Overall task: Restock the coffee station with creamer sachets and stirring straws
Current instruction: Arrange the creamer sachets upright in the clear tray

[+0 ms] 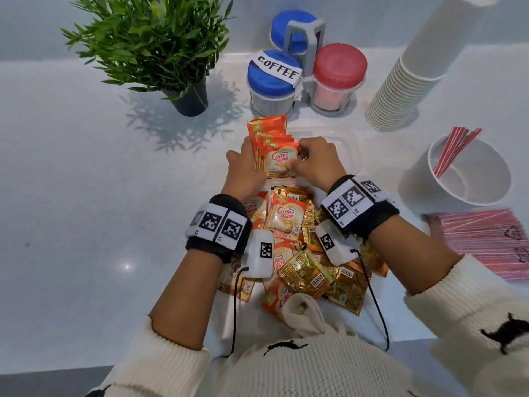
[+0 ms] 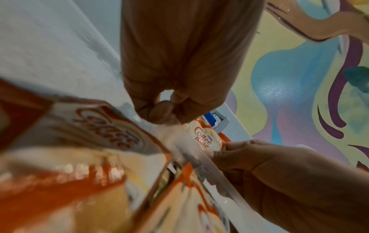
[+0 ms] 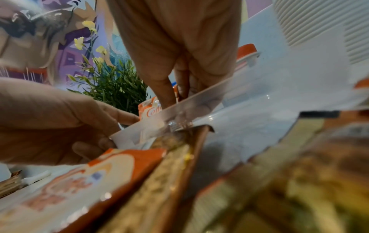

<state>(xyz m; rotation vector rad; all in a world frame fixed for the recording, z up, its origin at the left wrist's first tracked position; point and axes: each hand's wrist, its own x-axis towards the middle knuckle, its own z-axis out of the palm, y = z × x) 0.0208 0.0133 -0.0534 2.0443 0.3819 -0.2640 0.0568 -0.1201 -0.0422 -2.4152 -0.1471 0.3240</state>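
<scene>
A row of orange creamer sachets (image 1: 267, 136) stands on edge in a clear plastic container (image 1: 347, 149) at the middle of the counter. My right hand (image 1: 299, 163) pinches the frontmost sachet (image 1: 279, 164) by its right edge; the left wrist view shows that sachet (image 2: 205, 139) between its fingertips. My left hand (image 1: 249, 164) curls round the container's left rim (image 2: 201, 167) beside the row, forefinger towards the sachets. A loose pile of sachets (image 1: 300, 245) lies under my wrists. Red stirring straws (image 1: 455, 150) lean in a white tub (image 1: 469, 193) at the right.
A pink packet of straws (image 1: 486, 242) lies at the right edge. Behind the container stand lidded jars in a rack, one labelled COFFEE (image 1: 272, 81), and a red-lidded one (image 1: 337, 75). A stack of paper cups (image 1: 406, 81) leans at the back right, a potted plant (image 1: 160, 50) at the back left.
</scene>
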